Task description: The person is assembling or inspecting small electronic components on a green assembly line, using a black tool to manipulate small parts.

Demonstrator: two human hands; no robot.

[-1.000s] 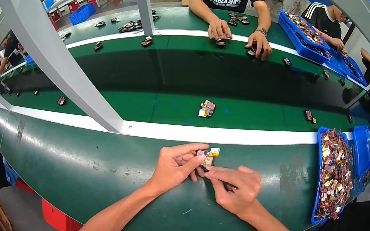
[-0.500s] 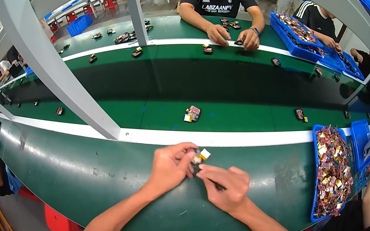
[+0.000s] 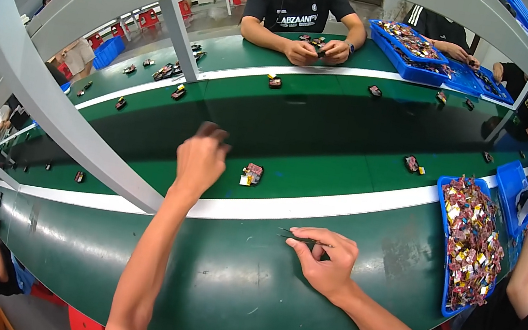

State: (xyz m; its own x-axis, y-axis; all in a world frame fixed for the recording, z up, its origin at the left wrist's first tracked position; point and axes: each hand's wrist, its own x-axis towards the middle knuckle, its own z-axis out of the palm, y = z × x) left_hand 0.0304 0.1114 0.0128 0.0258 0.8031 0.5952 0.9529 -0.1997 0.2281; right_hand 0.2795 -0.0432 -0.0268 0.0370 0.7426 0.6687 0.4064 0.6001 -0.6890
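Note:
My right hand (image 3: pixel 326 261) is closed on a pair of thin dark tweezers (image 3: pixel 297 237), their tips pointing left above the green workbench (image 3: pixel 211 281). My left hand (image 3: pixel 201 162) reaches over the white rail onto the green conveyor belt (image 3: pixel 319 167). Its fingers are smeared by motion, so I cannot make out whether anything is in them. Just right of it on the belt lies a small dark casing (image 3: pixel 252 175) with a reddish circuit board and a white-and-yellow piece.
A blue tray (image 3: pixel 449 281) heaped with small reddish boards stands at the right of the bench, a blue bin (image 3: pixel 511 197) behind it. More casings (image 3: pixel 412 164) are spread along the belt. A grey frame post (image 3: pixel 66 106) slants across the left. Several co-workers sit around.
My hands have parted. The left one has swung forward and left over the belt; the small assembly formerly between both hands no longer shows there. The right hand stays over the bench; the view has shifted slightly.

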